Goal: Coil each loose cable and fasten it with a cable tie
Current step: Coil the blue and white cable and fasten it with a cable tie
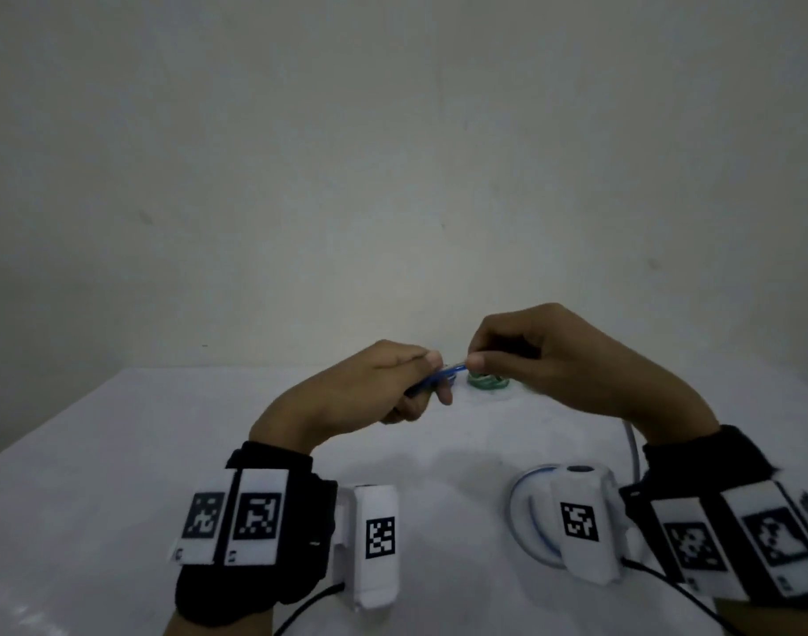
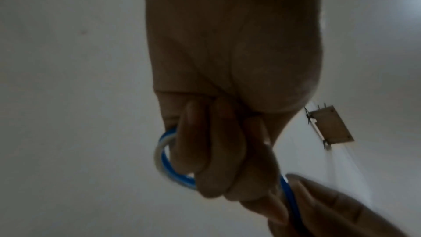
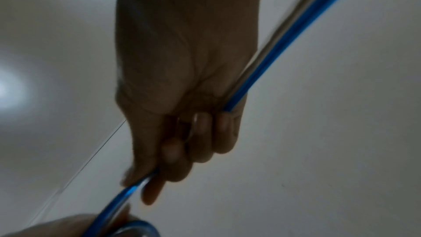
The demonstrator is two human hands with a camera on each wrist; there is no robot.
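A small loop of the blue-and-white cable (image 2: pixel 165 161) is gripped in the curled fingers of the left hand (image 1: pixel 370 387), raised above the white table (image 1: pixel 117 452). Just beside it, the same cable is pinched between thumb and fingers of the right hand (image 1: pixel 544 355), and its length is seen running back under that palm toward the wrist. A green coiled bundle (image 1: pixel 624 382) lies on the table just beyond the right hand's fingertips.

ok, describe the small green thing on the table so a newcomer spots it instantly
Start at the white table and go to its far edge by the wall, where the two hands meet. Just under the right hand fingertips lies a small green coiled bundle, flat on the table. It is the only green item; the cable in the hands is blue and white.
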